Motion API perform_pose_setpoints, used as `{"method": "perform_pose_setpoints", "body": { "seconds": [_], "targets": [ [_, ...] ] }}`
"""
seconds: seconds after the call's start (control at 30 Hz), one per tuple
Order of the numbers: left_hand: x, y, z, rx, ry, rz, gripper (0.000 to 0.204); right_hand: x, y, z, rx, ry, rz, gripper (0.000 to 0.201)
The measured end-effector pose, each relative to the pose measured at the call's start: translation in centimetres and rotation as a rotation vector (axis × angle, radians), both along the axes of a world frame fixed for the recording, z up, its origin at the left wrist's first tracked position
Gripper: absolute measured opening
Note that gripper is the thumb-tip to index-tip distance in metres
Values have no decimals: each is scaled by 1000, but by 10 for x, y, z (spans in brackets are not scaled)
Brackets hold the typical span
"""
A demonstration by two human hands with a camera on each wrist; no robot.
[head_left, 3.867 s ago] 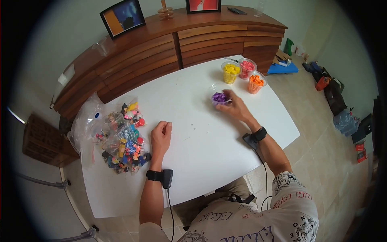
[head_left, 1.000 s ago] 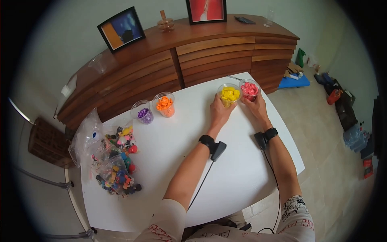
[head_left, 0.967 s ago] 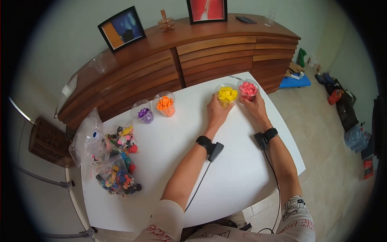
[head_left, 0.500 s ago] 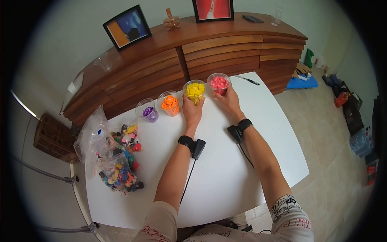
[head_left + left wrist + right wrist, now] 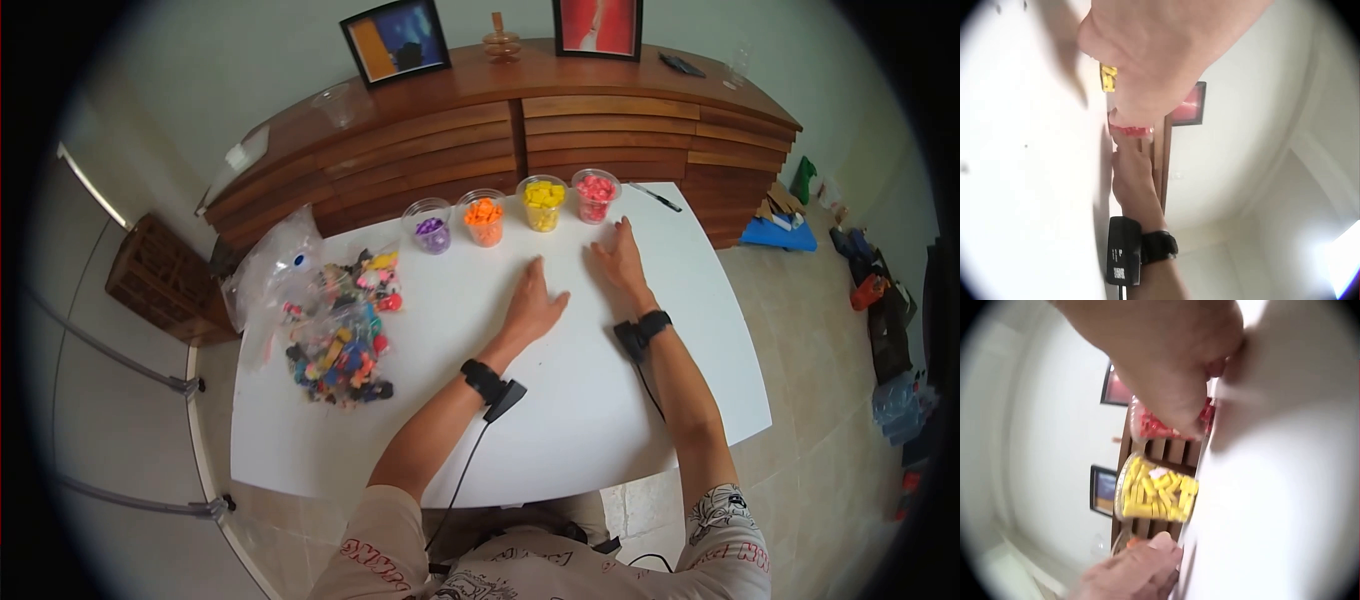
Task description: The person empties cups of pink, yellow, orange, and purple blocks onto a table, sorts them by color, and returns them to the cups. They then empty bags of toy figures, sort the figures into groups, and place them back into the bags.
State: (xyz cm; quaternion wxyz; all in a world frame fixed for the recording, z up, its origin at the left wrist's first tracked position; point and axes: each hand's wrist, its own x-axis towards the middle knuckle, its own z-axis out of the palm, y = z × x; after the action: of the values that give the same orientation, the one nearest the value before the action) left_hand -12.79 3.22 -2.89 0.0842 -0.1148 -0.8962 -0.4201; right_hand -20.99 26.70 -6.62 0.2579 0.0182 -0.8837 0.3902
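Note:
Four clear cups stand in a row along the table's far edge: purple pieces (image 5: 432,235), orange pieces (image 5: 484,222), yellow pieces (image 5: 544,204) and pink-red pieces (image 5: 595,197). My left hand (image 5: 534,308) is over the table in front of the yellow cup, fingers extended, holding nothing. Just in front of the pink-red cup, my right hand (image 5: 622,262) has its fingers spread and grips nothing. The right wrist view shows the yellow cup (image 5: 1159,490) upright between the hands, with the pink-red cup (image 5: 1159,425) partly behind my right hand (image 5: 1166,356).
Clear bags of small colourful figures (image 5: 345,352) lie on the white table's (image 5: 450,440) left side, beside an empty-looking plastic bag (image 5: 280,262). A pen (image 5: 656,197) lies by the far right corner. Behind the table stands a wooden cabinet (image 5: 420,150) with framed pictures.
The yellow and pink-red cups moved left into line with the orange and purple ones. Both hands let go of them and drew back toward the body.

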Motion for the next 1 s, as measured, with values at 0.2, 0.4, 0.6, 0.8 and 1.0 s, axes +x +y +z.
{"method": "perform_pose_setpoints", "body": {
  "seconds": [0.2, 0.4, 0.6, 0.8, 1.0],
  "targets": [
    [95, -84, 45, 134, -215, -407, 35, 115, -40, 45, 74, -290, 261, 82],
    [133, -148, 69, 142, -84, -290, 14, 119, -104, 65, 93, -294, 455, 65],
    [55, -159, 23, 255, 56, 89, 58, 28, -175, 43, 17, -194, 314, 90],
    [-72, -146, -1, 244, 2, 401, 111, -22, -206, 37, 17, -28, 75, 96],
    [-114, -146, -15, 159, 108, 550, 94, -30, -209, 43, 19, -96, 48, 77]
  ]
}}
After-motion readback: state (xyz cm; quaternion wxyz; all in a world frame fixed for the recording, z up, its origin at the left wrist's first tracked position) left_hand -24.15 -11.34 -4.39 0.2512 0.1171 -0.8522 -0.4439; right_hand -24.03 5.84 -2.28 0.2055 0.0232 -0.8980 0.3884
